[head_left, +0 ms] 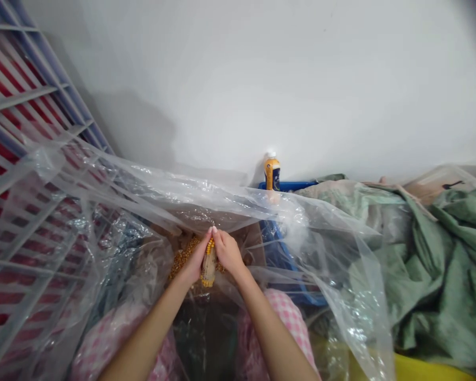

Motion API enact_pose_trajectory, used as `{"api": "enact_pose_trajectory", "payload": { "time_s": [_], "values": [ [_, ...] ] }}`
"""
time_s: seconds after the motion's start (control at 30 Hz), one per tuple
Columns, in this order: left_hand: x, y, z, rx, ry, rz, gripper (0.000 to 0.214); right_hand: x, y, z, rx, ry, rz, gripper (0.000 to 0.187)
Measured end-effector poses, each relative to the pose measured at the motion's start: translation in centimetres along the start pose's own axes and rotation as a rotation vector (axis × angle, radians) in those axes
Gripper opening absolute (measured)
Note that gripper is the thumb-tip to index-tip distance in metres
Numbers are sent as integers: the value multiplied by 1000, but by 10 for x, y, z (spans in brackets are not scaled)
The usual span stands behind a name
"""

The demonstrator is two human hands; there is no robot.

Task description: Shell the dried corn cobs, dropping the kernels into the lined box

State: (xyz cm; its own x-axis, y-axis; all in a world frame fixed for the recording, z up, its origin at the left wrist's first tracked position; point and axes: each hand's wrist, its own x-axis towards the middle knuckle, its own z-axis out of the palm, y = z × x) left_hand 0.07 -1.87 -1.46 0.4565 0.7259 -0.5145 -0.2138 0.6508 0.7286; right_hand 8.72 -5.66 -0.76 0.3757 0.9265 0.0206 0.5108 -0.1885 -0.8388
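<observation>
Both my hands grip a dried corn cob [208, 267] held upright between them. Its lower part looks mostly bare and pale, while orange-yellow kernels remain along its top. My left hand [194, 259] wraps its left side, and my right hand [227, 253] presses on its right side, with the fingertips of both meeting near the top. Loose kernels [182, 256] lie in a heap just behind and left of my left hand. A transparent plastic sheet [238, 196] arches over the far side of my hands.
A white wall [262, 79] rises ahead. A bottle with an orange label [272, 172] stands by a blue crate [285, 185]. Green woven sacks [432, 264] lie to the right, a white-barred rack [24, 211] stands left, and pink-checked trousers [289, 323] show below my arms.
</observation>
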Motion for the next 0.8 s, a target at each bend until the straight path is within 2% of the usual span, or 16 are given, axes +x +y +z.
{"api": "enact_pose_trajectory", "payload": {
  "time_s": [0.07, 0.2, 0.33, 0.4, 0.47, 0.53, 0.57, 0.67, 0.8],
  "values": [
    [0, -1, 1, -42, 4, -14, 34, 0, 0, 1, 12, -10, -12, 50],
    [-1, -4, 1, -60, 91, -84, 36, -2, -2, 6, 2, -25, -6, 47],
    [0, -3, -1, -5, 172, -64, 33, -1, -3, 5, -11, -6, -6, 45],
    [0, -1, -2, 44, 80, -63, 44, 0, -2, 2, 54, 10, 44, 48],
    [-1, 0, -3, 113, -87, -56, 57, 2, -2, -4, 133, 32, 125, 53],
    [-1, -1, -4, 237, -193, 45, 54, 4, -1, -9, 199, 57, 198, 55],
    [-2, -2, -5, 319, -193, 125, 51, 4, -1, -10, 221, 66, 222, 56],
    [0, -6, -5, 566, -89, 352, 42, 3, -2, -13, 234, 63, 253, 58],
    [2, -7, -6, 636, -70, 444, 38, 2, -1, -10, 203, 31, 248, 56]
  ]
}}
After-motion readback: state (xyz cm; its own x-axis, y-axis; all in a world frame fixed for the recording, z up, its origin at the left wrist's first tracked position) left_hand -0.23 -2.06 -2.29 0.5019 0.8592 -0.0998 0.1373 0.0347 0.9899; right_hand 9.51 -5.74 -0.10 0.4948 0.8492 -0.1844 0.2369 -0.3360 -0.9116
